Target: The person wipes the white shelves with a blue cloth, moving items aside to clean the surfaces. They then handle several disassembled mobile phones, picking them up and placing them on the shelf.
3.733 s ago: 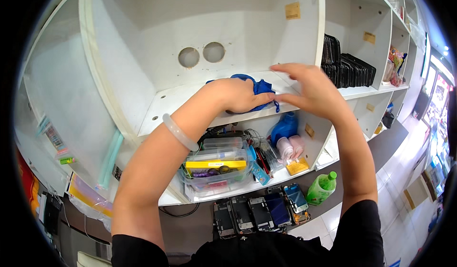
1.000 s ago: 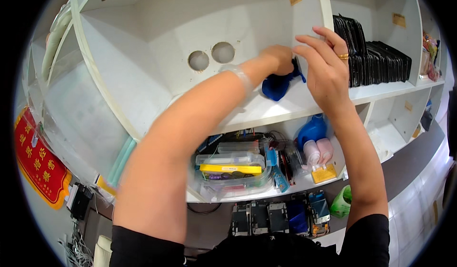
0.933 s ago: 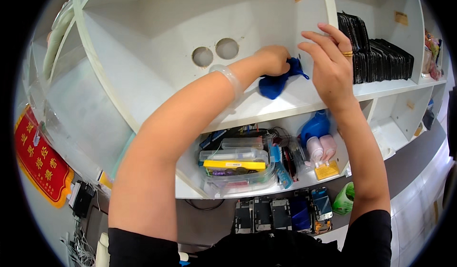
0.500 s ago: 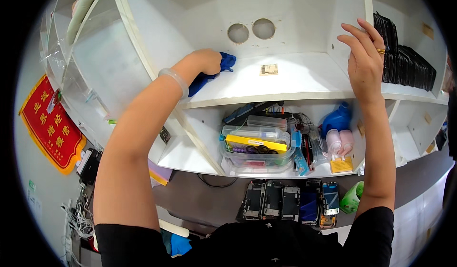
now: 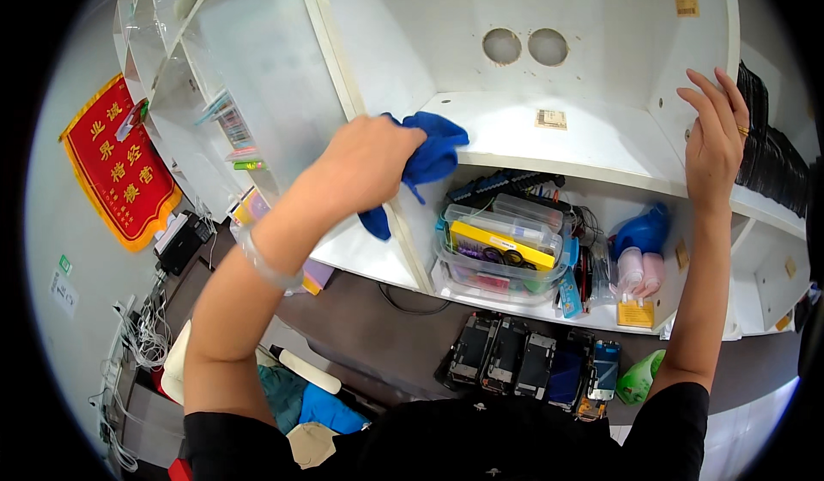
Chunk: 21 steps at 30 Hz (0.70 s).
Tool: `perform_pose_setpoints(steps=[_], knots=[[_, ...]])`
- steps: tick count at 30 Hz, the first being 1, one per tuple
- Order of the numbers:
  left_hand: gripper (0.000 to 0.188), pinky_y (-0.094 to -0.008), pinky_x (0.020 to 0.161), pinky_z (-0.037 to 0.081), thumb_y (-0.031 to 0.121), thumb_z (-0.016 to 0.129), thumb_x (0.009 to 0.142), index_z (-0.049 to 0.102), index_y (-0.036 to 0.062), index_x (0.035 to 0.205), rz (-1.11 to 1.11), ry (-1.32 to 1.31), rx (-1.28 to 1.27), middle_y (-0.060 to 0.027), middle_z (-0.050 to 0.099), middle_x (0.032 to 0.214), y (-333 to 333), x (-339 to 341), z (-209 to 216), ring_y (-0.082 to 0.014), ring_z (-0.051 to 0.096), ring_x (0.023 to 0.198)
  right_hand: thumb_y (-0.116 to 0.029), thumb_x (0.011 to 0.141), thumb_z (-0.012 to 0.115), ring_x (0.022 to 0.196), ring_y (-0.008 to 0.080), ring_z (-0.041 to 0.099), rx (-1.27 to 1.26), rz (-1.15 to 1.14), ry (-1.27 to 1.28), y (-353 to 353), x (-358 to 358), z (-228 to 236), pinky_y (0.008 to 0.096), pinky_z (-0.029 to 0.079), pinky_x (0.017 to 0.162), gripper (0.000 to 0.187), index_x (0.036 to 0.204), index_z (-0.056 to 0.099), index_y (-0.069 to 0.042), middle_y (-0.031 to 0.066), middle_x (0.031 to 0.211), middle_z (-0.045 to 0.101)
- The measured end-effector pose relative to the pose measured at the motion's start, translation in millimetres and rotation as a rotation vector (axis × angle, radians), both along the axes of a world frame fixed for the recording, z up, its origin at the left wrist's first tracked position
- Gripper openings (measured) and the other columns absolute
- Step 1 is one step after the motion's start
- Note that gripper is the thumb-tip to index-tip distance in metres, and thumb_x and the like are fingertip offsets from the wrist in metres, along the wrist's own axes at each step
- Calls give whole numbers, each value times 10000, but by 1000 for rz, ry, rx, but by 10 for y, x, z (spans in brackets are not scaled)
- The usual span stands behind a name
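Note:
A crumpled blue cloth [image 5: 435, 148] is bunched in my left hand [image 5: 365, 159], its loose ends hanging below the fist. That hand is in front of the left post of the white shelf unit [image 5: 498, 129], near the upper shelf's front edge. My right hand [image 5: 717, 142] is raised at the compartment's right divider, its fingers apart and holding nothing; whether it touches the divider I cannot tell. On the upper shelf lies a small paper label [image 5: 551, 120]. Two round holes, a left hole [image 5: 501, 46] and a right hole [image 5: 548, 47], pierce the back panel.
Below, a clear plastic box [image 5: 506, 266] holds a yellow box [image 5: 502, 245] and scissors. Beside it stand a blue jug [image 5: 642, 228] and pink bottles [image 5: 641, 271]. Several phone parts [image 5: 536, 365] lie on the dark desk [image 5: 369, 326]. Black sleeves [image 5: 772, 142] fill the right compartment.
My left hand has drawn the blue cloth off the upper shelf, out toward its front edge. The view has shifted left, and my right hand stays raised by the divider.

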<state>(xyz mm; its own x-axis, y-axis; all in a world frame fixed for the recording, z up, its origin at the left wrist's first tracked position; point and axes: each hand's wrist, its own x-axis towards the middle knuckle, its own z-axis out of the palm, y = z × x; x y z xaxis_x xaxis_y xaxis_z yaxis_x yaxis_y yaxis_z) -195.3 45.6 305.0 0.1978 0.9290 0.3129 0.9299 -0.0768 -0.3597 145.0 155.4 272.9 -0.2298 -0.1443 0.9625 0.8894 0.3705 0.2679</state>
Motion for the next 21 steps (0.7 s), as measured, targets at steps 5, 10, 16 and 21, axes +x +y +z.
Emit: perform_pose_setpoints(steps=[5,10,16,21], knots=[[389,-405,730,479,-80,467,698,601,2,1055,-224,-373,180,-209,625,904,-398,-326,-536,-376,589,812,111,744,516,1183,260,480,-8,24,0,3,-19,-15,353,381,977,237,873,652,-34,47,1074,640],[424,-304,828,467,-98,431,743,565,-26,1138,-350,-1074,392,-189,635,1003,-578,-513,-1081,-298,616,953,119,727,502,1187,287,479,-7,32,-19,-50,-42,-15,375,369,991,272,887,654,-39,61,1067,639],[482,-334,885,483,-95,462,795,428,9,1264,-745,-2282,96,-132,575,1135,-497,-386,-1598,-217,588,1028,75,736,560,1087,309,562,-343,563,-94,-547,-811,-576,386,438,936,270,964,633,-49,106,1034,639],[396,-405,909,482,234,371,947,410,36,1288,-917,-2600,-360,-141,540,1209,-318,-127,-1638,-271,578,1038,39,775,599,983,284,614,-659,967,-61,-867,-1476,-912,343,483,863,240,1007,630,-14,140,1042,635]])
